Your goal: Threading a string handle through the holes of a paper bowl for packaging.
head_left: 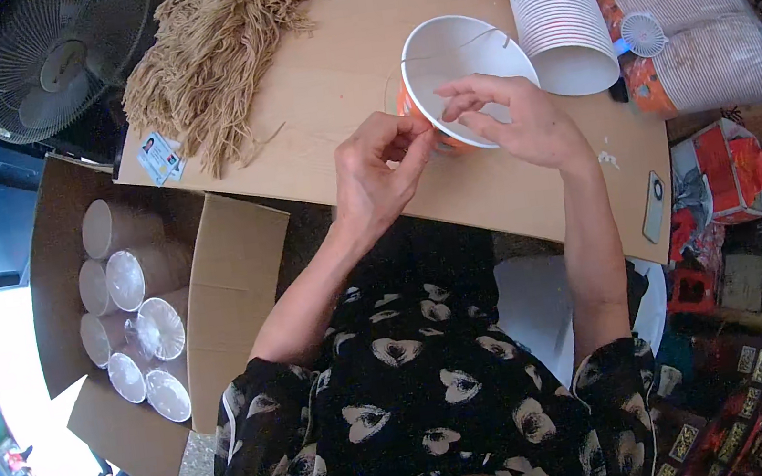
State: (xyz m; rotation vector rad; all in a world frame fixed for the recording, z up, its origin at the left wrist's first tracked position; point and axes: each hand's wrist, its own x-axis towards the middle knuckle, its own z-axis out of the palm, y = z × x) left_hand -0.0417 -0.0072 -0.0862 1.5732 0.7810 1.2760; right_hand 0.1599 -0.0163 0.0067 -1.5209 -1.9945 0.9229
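Note:
A paper bucket [456,40], white inside and orange outside, stands tilted on the table with its mouth toward me. A thin cord [471,41] runs across its opening. At the bucket's near left rim, my left hand [383,168] is closed in a pinch; what lies between the fingertips is too small to make out. My right hand [524,118] reaches over the near right rim, its bent fingers apart and partly inside the mouth. Beyond it lies a long nested stack of white paper buckets [559,17].
Tan cords [216,48] lie heaped at the table's back left, beside cards [161,157]. Wrapped bucket stacks [699,23], a small handheld fan [643,34] and a phone [653,207] are at right. An open cardboard box [240,300] holds wrapped stacks; a fan [62,66] stands behind.

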